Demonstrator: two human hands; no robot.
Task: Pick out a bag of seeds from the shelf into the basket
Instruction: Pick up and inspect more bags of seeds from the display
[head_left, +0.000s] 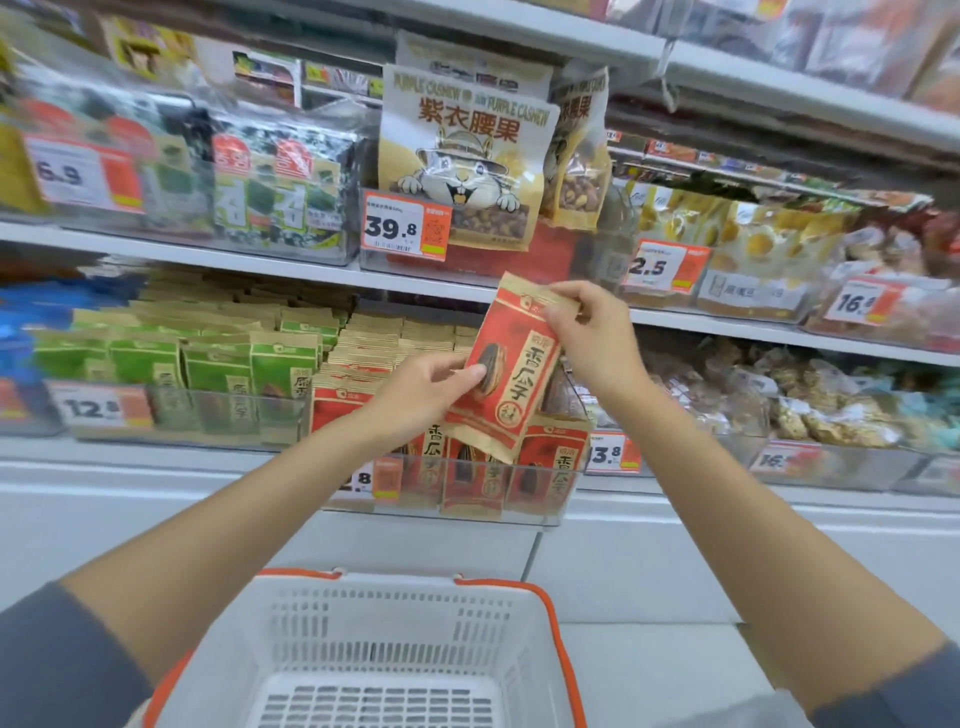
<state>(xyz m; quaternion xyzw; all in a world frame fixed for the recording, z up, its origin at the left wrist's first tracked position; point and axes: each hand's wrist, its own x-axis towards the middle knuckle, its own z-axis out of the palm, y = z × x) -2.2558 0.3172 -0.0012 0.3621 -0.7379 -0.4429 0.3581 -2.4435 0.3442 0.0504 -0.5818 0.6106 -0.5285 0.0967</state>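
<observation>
Seed bag (519, 374), tilted before the shelf (291, 267): right grip (597, 338) pinches its top, left grip (426, 395) clasps its side, above the basket (395, 581).

Shopper holds a red seed bag (511, 364) in both hands before a snack shelf (156, 245).
The left hand (421, 395) grips the tilted bag's lower side, thumb on its front; the right hand (592, 332) pinches its top corner. The bag is just above a clear bin (441, 517) of matching red bags. Below, between the forearms, is a white basket (395, 618) with an orange rim. Cashew bags (462, 156) stand one shelf up.
</observation>
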